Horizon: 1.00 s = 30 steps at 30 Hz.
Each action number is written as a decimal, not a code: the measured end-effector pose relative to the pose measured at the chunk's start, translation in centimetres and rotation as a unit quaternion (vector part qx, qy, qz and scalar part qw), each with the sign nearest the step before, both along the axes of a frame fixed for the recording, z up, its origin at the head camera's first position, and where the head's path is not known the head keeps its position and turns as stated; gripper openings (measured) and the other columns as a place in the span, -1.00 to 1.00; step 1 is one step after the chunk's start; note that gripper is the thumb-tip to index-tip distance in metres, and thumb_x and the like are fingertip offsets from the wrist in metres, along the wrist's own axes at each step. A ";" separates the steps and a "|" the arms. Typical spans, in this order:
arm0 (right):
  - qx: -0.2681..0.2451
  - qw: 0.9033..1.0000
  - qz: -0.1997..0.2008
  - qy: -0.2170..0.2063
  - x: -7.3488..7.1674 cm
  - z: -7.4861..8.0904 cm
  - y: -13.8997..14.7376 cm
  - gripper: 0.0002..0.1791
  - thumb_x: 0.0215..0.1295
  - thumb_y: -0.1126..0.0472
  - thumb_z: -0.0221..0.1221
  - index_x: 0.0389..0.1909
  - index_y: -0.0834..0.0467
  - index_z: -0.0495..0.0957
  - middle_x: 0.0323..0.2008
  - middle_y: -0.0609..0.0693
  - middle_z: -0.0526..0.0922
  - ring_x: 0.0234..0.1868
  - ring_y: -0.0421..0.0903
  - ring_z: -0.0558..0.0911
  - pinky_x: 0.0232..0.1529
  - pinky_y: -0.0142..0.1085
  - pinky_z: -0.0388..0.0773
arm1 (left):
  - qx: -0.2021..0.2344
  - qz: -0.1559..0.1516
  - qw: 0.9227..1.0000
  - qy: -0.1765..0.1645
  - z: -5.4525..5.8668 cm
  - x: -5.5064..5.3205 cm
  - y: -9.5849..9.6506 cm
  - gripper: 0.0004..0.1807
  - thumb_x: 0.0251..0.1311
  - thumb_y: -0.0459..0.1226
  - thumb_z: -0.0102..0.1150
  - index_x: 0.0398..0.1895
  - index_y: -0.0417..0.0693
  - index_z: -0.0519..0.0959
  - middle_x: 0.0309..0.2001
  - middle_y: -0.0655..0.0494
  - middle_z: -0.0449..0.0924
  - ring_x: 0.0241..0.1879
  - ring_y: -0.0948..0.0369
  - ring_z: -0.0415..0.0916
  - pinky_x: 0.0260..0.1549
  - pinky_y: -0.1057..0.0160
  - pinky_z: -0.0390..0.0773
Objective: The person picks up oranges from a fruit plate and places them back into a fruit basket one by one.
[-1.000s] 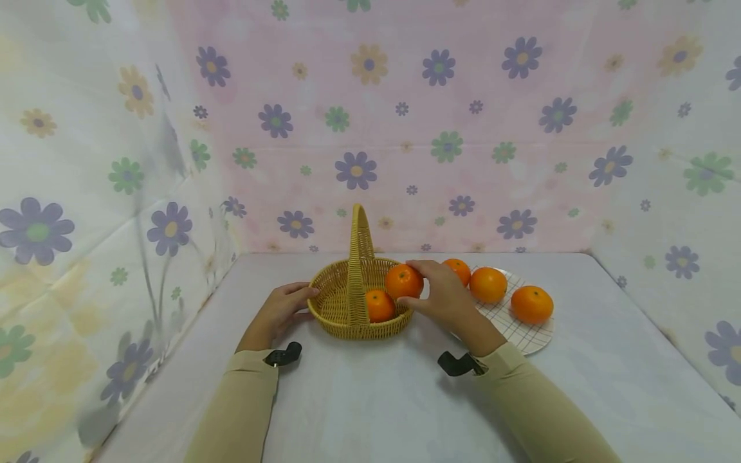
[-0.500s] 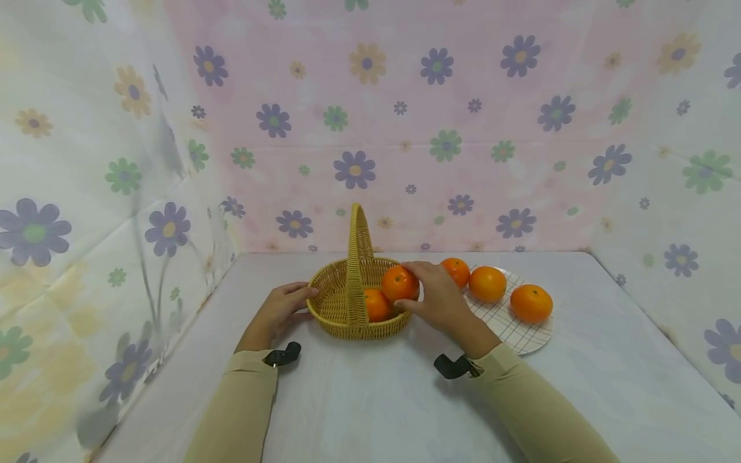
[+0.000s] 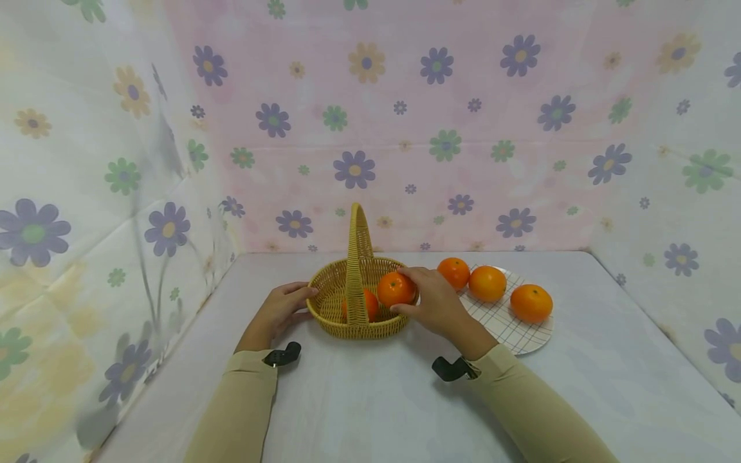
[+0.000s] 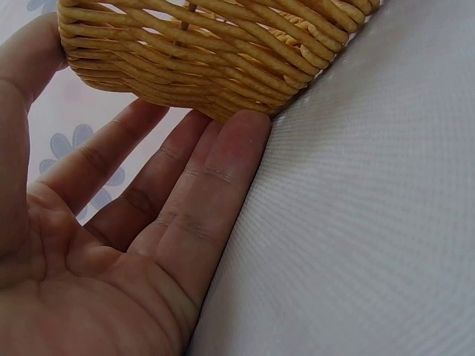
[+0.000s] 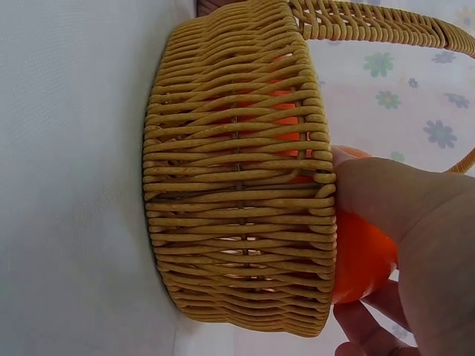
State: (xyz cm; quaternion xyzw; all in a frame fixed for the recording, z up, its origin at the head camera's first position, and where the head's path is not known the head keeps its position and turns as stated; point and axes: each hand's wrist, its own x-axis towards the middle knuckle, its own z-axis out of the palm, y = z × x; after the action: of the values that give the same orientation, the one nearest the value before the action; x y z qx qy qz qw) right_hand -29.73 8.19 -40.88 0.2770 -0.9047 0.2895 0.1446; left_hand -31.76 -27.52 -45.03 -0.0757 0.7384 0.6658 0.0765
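The right hand [image 3: 435, 302] grips an orange [image 3: 396, 289] low inside the right end of a yellow wicker basket [image 3: 330, 329]. Thumb and fingers lie on opposite sides of the fruit, just over the rim in the right wrist view. A second orange [image 3: 370, 305] rests in the basket, partly hidden by the upright handle [image 3: 354, 270]. At the basket's left end, the left hand [image 3: 282, 308] holds the rim and side. In the left wrist view its thumb [image 4: 33, 55] is at the rim and its fingers [image 4: 215, 170] press the woven wall near the tabletop.
Right of the basket lies a white checked plate [image 3: 529, 334]. On it are three oranges: one [image 3: 454, 274] at the back left, one [image 3: 487, 283] beside it and one [image 3: 531, 303] at the right. Flower-print cloth [image 3: 405, 128] hangs behind and along both sides of the white table [image 3: 359, 399].
The right hand has lowered its orange into the basket, moving slightly left. The orange in the basket has shifted left behind the handle. The left hand and basket have stayed nearly still.
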 end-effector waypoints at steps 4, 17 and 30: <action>0.000 1.000 0.003 -0.014 0.0 -0.1 -0.1 -0.14 0.11 -0.19 0.51 0.38 0.11 0.50 0.25 0.02 0.65 0.27 0.05 0.59 0.31 -0.02 0.60 | -0.002 -0.003 1.000 0.002 0.1 0.1 -0.1 -0.38 0.33 -0.09 0.34 0.37 -0.17 0.49 0.32 -0.12 0.53 0.06 0.13 0.67 0.05 0.11 0.75; 0.012 0.999 0.005 -0.052 0.3 -0.5 -0.6 -0.17 0.18 -0.24 0.44 0.40 0.06 0.49 0.20 0.00 0.67 0.17 0.02 0.64 0.24 -0.03 0.64 | -0.001 -0.005 1.000 0.000 -0.1 0.1 -0.1 -0.39 0.33 -0.09 0.34 0.37 -0.16 0.50 0.33 -0.11 0.53 0.08 0.10 0.66 0.05 0.10 0.75; 0.019 0.998 0.009 -0.051 0.8 -0.8 -1.0 -0.23 0.25 -0.25 0.38 0.37 0.07 0.50 0.14 -0.02 0.70 0.10 -0.03 0.64 0.28 0.03 0.55 | 0.001 -0.003 1.000 0.000 0.1 0.2 0.0 -0.36 0.36 -0.08 0.32 0.41 -0.18 0.46 0.37 -0.15 0.49 0.08 0.11 0.66 0.05 0.10 0.74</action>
State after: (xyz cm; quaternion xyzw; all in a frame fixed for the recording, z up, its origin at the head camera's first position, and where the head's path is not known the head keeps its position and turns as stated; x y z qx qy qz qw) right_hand -28.98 7.19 -41.66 0.2728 -0.9136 0.2875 0.0906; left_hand -31.58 -27.55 -44.96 -0.0736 0.7380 0.6663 0.0781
